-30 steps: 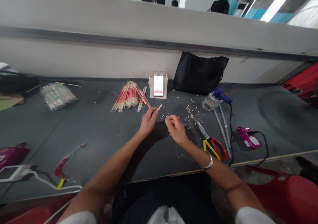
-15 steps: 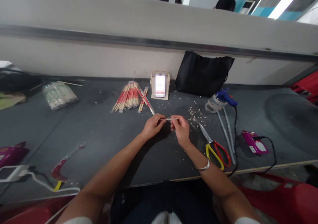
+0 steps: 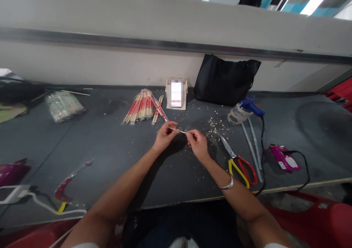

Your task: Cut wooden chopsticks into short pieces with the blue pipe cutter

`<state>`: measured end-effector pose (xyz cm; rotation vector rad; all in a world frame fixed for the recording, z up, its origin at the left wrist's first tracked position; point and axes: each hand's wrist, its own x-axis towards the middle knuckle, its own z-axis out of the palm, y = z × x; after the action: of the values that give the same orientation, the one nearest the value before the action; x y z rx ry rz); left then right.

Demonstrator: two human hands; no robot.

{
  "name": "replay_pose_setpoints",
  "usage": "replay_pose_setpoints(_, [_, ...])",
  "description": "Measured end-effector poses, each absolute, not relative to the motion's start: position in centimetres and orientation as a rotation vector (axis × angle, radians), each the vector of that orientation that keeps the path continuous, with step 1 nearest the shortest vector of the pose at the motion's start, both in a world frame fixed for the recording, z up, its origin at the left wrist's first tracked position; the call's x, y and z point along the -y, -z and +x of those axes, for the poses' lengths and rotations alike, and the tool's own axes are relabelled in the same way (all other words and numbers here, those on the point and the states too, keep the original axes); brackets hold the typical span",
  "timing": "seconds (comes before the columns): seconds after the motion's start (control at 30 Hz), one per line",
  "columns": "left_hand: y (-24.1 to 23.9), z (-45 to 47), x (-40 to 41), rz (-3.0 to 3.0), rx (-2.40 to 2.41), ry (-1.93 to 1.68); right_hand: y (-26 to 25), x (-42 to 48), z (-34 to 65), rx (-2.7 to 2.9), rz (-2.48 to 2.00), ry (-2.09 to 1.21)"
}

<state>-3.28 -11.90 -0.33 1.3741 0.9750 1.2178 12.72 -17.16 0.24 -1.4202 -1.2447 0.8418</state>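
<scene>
My left hand (image 3: 164,136) pinches one end of a thin, pale wooden stick (image 3: 182,132). The fingertips of my right hand (image 3: 198,143) grip the stick's other end, leaving a short stretch of it bare between the hands. It is held almost level, low over the dark table. Just beyond my left hand, a wrapped pair of chopsticks (image 3: 162,111) slants back toward a fan of chopsticks in red-printed wrappers (image 3: 139,108). Pale wood chips (image 3: 216,127) are scattered right of my right hand. Scissors (image 3: 237,161) with one yellow and one red handle lie farther right.
At the back, a phone (image 3: 176,94) leans on a small wooden stand, beside a black bag (image 3: 226,80). A blue glue gun (image 3: 250,106) rests on a clear container, near glue sticks (image 3: 251,147) and a purple box (image 3: 285,158). A bundle of wrapped sticks (image 3: 64,106) lies at left.
Both hands have shifted slightly left and a little apart, still holding the stick. It now tilts a little, its left end higher. The view has moved slightly.
</scene>
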Motion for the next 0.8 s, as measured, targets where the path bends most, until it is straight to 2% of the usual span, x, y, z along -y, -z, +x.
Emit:
replay_pose_setpoints(0.2, [-0.3, -3.1, 11.9, 1.075, -0.743, -1.179, 0.2, 17.3, 12.4, 1.345, -1.412, -0.867])
replay_pose_setpoints(0.43, [-0.1, -3.0, 11.7, 1.041, -0.865, -1.215, 0.3, 17.7, 11.9, 1.459, -1.362, -0.909])
replay_pose_setpoints(0.8, [0.2, -3.4, 11.1, 1.006, -0.916, -1.369, 0.4, 17.8, 11.6, 1.325, -1.374, -0.886])
